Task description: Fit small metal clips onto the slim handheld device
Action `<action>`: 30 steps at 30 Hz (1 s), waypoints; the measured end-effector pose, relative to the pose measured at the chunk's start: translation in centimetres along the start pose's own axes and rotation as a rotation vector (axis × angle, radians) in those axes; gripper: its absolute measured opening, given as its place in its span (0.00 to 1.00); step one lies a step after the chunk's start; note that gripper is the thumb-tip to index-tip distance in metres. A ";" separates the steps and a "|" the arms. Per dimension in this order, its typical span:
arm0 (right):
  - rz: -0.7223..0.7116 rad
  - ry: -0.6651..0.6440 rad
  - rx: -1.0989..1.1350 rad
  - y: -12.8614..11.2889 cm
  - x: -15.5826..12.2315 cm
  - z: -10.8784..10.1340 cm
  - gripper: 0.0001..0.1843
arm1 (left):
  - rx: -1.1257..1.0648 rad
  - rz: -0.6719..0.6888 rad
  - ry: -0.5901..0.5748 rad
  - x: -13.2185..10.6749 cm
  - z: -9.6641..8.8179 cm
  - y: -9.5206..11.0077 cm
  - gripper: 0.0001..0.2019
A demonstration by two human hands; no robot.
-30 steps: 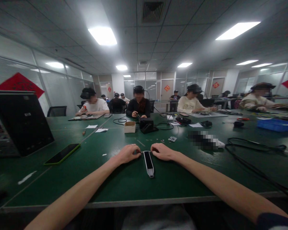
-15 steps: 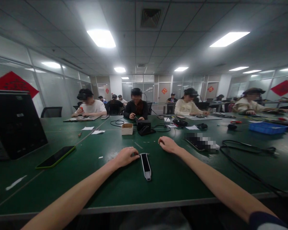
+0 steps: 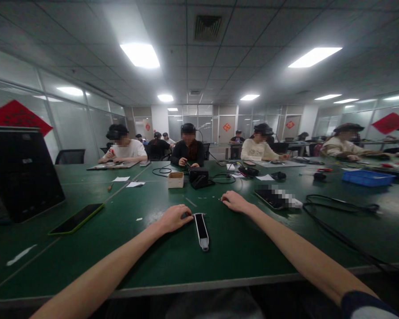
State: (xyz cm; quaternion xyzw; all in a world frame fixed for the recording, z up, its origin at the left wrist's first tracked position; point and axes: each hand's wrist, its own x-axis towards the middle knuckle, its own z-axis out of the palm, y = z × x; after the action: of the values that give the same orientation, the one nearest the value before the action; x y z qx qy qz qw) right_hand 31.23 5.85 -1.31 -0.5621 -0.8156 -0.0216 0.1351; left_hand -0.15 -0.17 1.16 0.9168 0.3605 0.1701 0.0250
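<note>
My left hand (image 3: 175, 219) rests on the green table with its fingers curled at the far end of a slim, pen-shaped device (image 3: 201, 231). The device has a white frame, a long dark face and a grey tip towards me. It lies flat, and a thin bit sticks out at its far right corner. Farther forward and to the right, my right hand (image 3: 235, 202) lies low on the table with its fingers bent together. A tiny light speck shows at its fingertips, too small to name.
A phone with a green edge (image 3: 76, 219) lies at left, beside a black computer case (image 3: 23, 175). Ahead stand a small open box (image 3: 176, 180) and a black object (image 3: 199, 177). Another phone (image 3: 269, 197), black cables (image 3: 335, 230) and a blue tray (image 3: 367, 178) lie right. Several people sit opposite.
The view has shifted slightly. My right hand has moved a little to the right, its fingers drawn closer together. My left hand and the device stay in place.
</note>
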 end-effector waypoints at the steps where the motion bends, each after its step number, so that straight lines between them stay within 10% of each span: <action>1: 0.018 -0.015 -0.008 0.0 0.1 0.0 0.11 | 0.005 -0.001 0.000 0.0 0.0 0.0 0.11; 19: 0.240 -0.233 0.227 -0.2 -0.4 -1.6 0.09 | -0.007 0.015 -0.012 0.0 0.0 0.0 0.10; 30: -0.130 -0.081 0.283 -5.6 -1.8 -2.4 0.06 | 0.015 0.015 -0.007 0.0 0.1 -0.1 0.09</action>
State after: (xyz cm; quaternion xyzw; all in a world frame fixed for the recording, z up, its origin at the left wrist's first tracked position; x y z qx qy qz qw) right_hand 27.15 1.66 1.22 -0.4839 -0.8500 0.1073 0.1783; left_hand -0.18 -0.12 1.10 0.9202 0.3548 0.1643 0.0180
